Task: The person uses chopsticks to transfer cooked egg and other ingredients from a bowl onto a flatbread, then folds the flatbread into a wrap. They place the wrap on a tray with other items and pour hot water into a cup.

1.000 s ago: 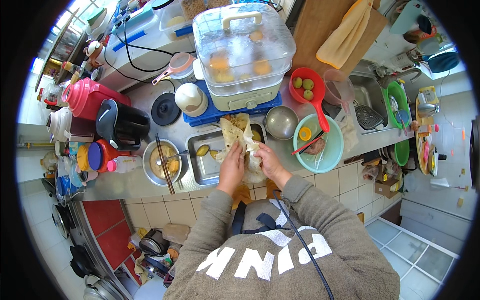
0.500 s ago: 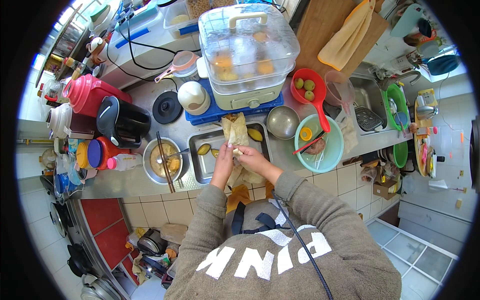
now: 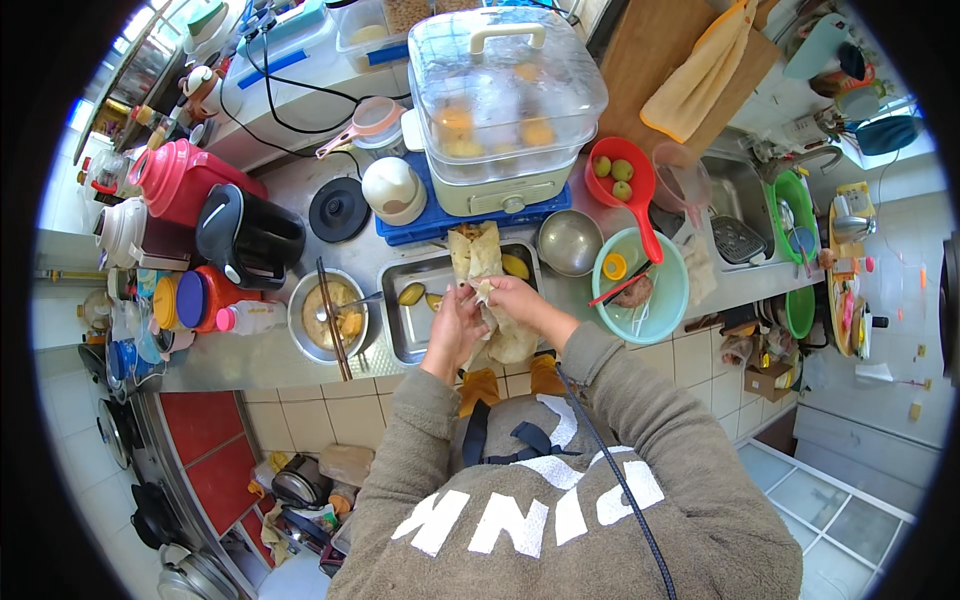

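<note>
"Had the big electric steamer [image 3: 500,192] moved?"

"No, it stood as before, rounded orange pieces [image 3: 538,132] inside. The steel tray [image 3: 406,326] held oblong yellow-green slices [image 3: 412,293], the mint basin [image 3: 668,262] a reddish lump [image 3: 632,292], the metal bowl [image 3: 297,332] a pale yellow mixture [image 3: 350,325]."

"And the rolled flatbread [image 3: 476,255]?"

"It reached over the tray's near rim, between both hands. The left hand [image 3: 455,325] had upturned since, its fingers loosened slightly apart; whether they gripped could not be told. The right hand's [image 3: 520,303] fingers were pinched on the flatbread."
</note>
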Motion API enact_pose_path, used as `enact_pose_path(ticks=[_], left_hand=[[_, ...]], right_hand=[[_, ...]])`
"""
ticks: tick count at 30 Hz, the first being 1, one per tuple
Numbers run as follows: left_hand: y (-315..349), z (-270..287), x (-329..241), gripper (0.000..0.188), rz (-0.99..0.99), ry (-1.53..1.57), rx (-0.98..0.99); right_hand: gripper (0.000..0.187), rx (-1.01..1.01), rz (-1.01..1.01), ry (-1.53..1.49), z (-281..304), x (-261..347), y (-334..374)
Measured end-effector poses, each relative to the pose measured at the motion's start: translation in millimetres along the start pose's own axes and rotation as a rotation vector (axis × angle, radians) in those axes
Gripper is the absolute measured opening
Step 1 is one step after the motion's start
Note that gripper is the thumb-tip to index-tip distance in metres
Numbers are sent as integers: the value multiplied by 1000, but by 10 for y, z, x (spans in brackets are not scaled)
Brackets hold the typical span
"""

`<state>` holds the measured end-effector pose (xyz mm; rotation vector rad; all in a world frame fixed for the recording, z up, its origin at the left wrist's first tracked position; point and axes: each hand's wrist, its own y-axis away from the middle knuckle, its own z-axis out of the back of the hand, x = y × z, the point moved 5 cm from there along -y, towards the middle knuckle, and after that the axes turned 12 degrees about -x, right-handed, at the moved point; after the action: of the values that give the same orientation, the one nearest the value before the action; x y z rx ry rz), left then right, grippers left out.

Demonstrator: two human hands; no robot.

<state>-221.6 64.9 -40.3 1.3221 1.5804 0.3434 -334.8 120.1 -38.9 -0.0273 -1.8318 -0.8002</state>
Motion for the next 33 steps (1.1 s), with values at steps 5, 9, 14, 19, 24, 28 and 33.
enact_pose_path(ticks=[5,9,14,19,24,28,33], left_hand=[[63,-101,273,57,-64,316,-149],[155,-130,389,43,-135,326,-238],[680,-10,60,43,-853,-931,-330],[904,124,211,46,-1066,-1464,-327],[820,11,530,43,-1041,-1432,-293],[820,-100,666,38,-1148,-1336,-155],[760,32,434,37,-1048,-887,-357]], right_hand=[[34,-15,-79,71,-32,-56,-79],[41,8,-115,274,0,-103,-163],[42,61,-101,250,32,-118,-192],[46,37,-130,278,72,-168,-217],[26,-9,-124,142,10,-55,-141],[33,-30,-104,264,48,-64,-163],[46,30,-92,277,53,-167,-219]])
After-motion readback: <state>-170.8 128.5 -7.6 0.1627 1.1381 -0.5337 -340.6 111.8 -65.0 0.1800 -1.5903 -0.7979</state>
